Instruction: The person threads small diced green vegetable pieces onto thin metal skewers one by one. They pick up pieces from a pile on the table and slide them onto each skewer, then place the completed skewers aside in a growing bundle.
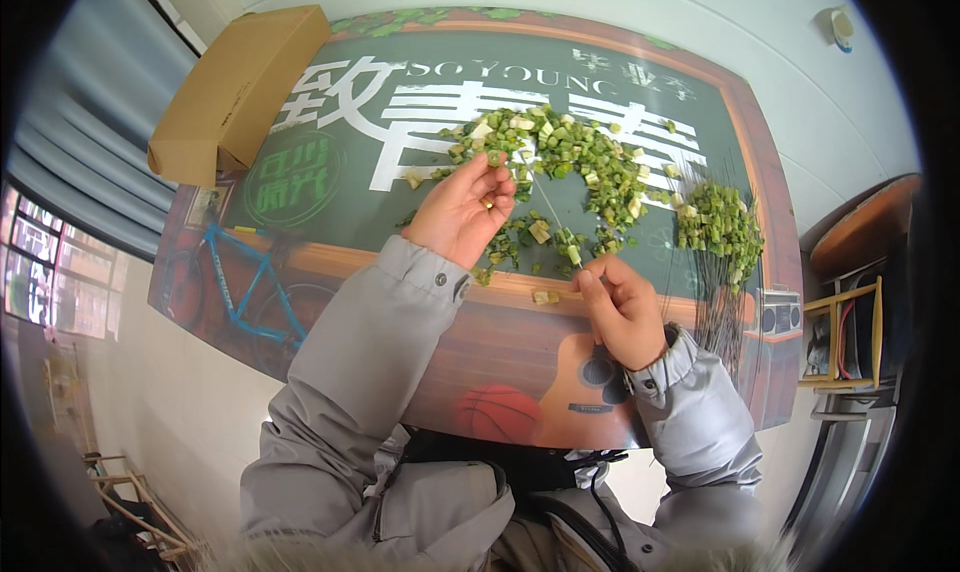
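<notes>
A thin stick [548, 202] slanted above the table [350, 207]'s middle, its near end pinched by the right hand [628, 310], the left hand [460, 212] pinching a green piece [496, 159] farther left, before chopped stalks [600, 170], with loaded sticks [718, 230] lying right.

Left forearm [375, 322] points to 1 o'clock; left hand [465, 207] just off view centre at 12, palm partly upturned, fingers curled. Right forearm [697, 402] points to 11 o'clock; right hand [625, 310] between 3 and 4, thumb and forefinger pinched toward 10.
</notes>
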The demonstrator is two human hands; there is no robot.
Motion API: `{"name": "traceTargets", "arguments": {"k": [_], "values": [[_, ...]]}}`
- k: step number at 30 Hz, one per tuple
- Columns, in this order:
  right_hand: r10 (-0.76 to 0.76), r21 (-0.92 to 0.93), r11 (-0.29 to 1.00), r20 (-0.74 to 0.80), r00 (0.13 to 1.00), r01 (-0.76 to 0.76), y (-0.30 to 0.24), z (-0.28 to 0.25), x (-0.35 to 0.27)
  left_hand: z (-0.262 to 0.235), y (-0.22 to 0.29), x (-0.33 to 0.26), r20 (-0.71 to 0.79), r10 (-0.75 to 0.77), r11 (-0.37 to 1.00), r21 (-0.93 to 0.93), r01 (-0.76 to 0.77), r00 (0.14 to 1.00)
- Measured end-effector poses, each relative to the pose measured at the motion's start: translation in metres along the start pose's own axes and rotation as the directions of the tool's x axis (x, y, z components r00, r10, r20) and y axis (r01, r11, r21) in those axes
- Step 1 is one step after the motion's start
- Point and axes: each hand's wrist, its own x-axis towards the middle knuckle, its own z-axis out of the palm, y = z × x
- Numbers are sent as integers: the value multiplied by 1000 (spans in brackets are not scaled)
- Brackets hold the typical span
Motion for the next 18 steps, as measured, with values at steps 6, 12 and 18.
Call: {"name": "traceTargets", "arguments": {"k": [6,12,18], "values": [[88,-3,996,40,995,-88,-5,3,-3,2,0,1,5,79,997,12,-79,997],[94,-23,995,56,994,-93,-5,1,-2,4,0,-1,4,22,998,65,-22,1000],[-3,-62,998,59,998,6,-3,1,-1,4,-2,-2,23,4,995,104,-7,1000]]}}
